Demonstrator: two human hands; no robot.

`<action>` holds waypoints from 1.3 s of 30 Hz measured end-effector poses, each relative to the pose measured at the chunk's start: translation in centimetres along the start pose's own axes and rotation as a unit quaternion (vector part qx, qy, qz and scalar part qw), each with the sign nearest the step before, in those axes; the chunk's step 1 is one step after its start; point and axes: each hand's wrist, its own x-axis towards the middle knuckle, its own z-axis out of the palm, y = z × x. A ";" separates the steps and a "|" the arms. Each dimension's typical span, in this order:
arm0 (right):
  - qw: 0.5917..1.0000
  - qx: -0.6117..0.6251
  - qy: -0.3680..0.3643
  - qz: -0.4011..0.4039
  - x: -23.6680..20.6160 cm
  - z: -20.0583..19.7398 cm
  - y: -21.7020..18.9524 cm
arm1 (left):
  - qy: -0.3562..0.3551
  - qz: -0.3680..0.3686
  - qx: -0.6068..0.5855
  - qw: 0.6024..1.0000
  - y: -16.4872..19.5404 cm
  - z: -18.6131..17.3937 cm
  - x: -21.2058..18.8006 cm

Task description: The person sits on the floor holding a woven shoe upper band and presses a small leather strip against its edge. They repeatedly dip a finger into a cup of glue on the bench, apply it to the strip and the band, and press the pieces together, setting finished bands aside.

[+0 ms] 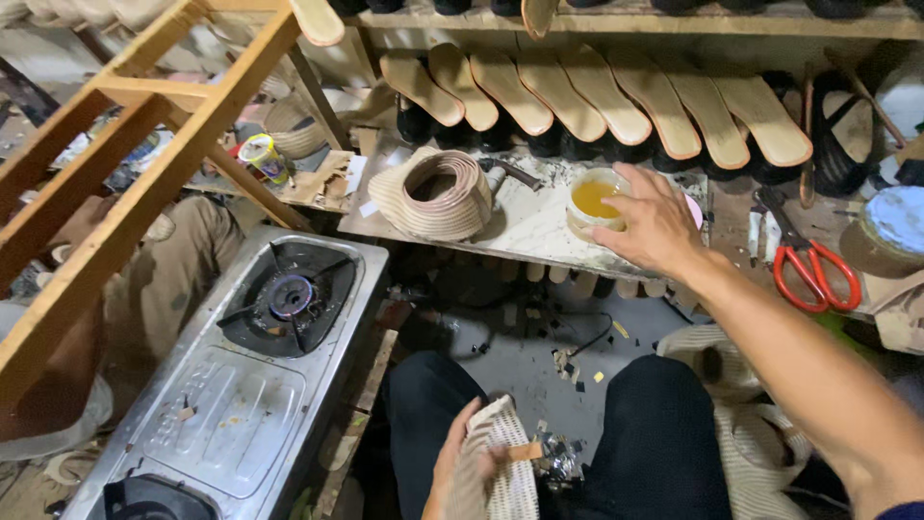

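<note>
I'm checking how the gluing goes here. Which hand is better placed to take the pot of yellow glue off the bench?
The right hand: it already rests on the glue pot on the bench. The left hand is down in the lap, holding a woven shoe piece.

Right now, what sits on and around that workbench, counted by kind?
Tan shoe soles in the row: 8
Red-handled scissors: 1
Tub of yellow glue, touched by the right hand: 1
Coil of woven strip: 1
Woven piece in the left hand: 1
Total: 12
</note>
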 end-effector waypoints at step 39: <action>0.964 0.160 -0.060 -0.206 -17.4 3.8 -7.2 | -0.054 -0.143 0.001 0.988 4.3 7.5 0.1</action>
